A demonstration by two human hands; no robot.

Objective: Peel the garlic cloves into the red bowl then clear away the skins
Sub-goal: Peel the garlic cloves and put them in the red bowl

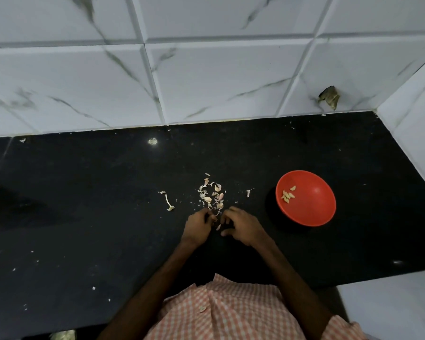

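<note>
Head view, hands [220, 225] pinching garlic clove [218, 227], skins [212, 195], red bowl [306, 198] right.

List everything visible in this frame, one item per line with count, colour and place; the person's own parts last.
red bowl: one, red, right on the counter.
peeled cloves: several, pale yellow, inside the bowl's left side.
skins: scattered pile, whitish-pink, counter centre, just beyond the hands.
stem piece: one, pale, left of the pile.
counter: one, black.
tiled wall: white, marbled, behind.
checked shirt: orange-white, bottom.
left hand, right hand: close together, working a small pale piece.
</note>
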